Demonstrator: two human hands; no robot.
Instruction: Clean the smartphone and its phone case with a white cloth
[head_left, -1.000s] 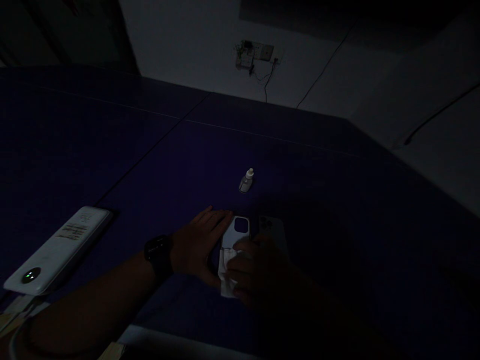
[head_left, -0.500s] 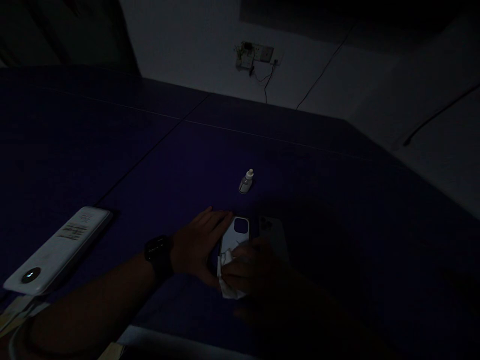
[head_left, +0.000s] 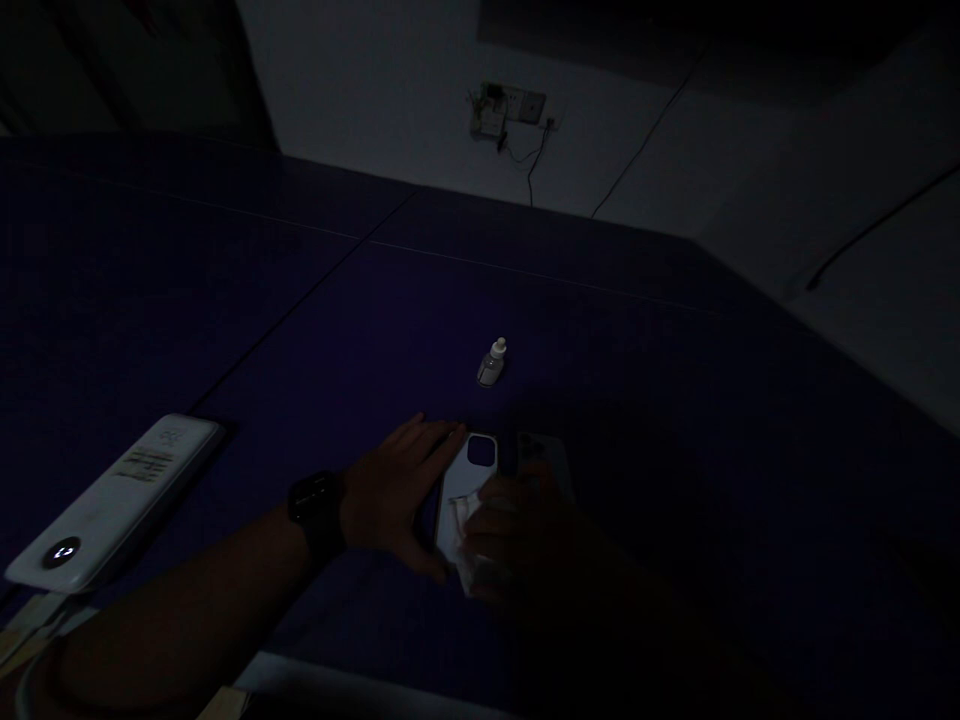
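A pale phone case [head_left: 463, 478] with a camera cutout lies on the dark purple table. My left hand [head_left: 397, 490], wearing a black watch, steadies its left side, index fingertip at the top corner and thumb near the lower end. My right hand [head_left: 517, 530], in deep shadow, is closed on a white wiping cloth [head_left: 463, 515] pressed against the lower part of the case. Just right of the case lies a grey phone [head_left: 553, 458], back up with its camera lenses showing, partly hidden by my right hand. A small clear bottle [head_left: 490, 370] with a white cap stands beyond the case.
A white power bank [head_left: 127, 490] with a lit display and a cable lies at the left. Wall sockets [head_left: 514, 104] with plugs and hanging cords are beyond the table's far edge. The scene is very dim.
My right hand has shifted slightly to the right with the cloth, uncovering more of the case's left side. My left hand stays in place. The power bank's display shows brighter.
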